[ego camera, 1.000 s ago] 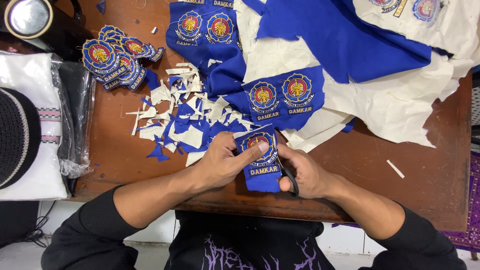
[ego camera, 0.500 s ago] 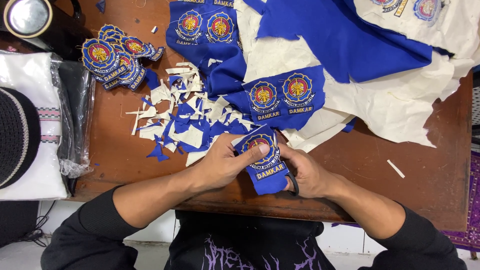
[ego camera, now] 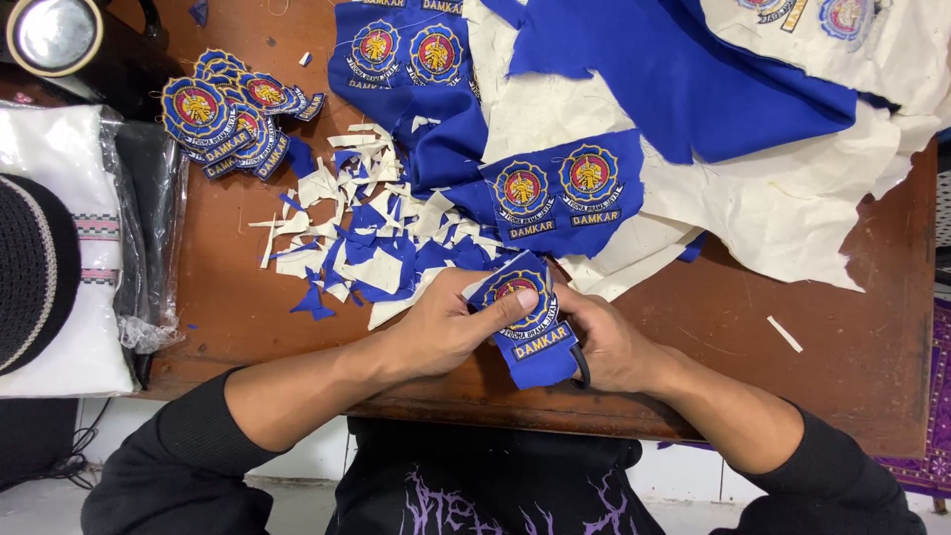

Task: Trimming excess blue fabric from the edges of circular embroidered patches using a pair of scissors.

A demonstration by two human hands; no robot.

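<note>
1. Trimming in hand, by the look of it: embroidered blue patch (ego camera: 530, 319) held at the near edge of the wooden table (ego camera: 852, 367), between both hands and just below the scrap heap.
2. Left hand (ego camera: 446, 329): fingers curled shut on the patch, thumb (ego camera: 510, 300) pressed flat across the round emblem, remaining fingers hidden beneath the cloth.
3. Right hand (ego camera: 619, 349): closed around small scissors (ego camera: 581, 369), black handle loop showing at the palm, slim blade tip rising beside the emblem's right rim. Blade opening too small to tell.
4. Next move, as a judgement: calls for turning the patch with the left hand so the blades follow the curved border, keeping clear of the gold stitching and of the thumb lying close by.
5. Offcuts (ego camera: 362, 248): loose blue and white slivers spread just beyond the hands, lying bare on the wood, in no tray or bin.
6. Stack of finished patches (ego camera: 233, 114): overlapping, far left, also loose on the wood.
7. Uncut blue cloth (ego camera: 555, 193) bearing two emblems, resting on white backing sheet (ego camera: 792, 213).
8. Only container seen: clear plastic bag (ego camera: 149, 248) at the left edge, holding folded white fabric (ego camera: 59, 317), with a dark cap (ego camera: 30, 267) resting on top.
</note>
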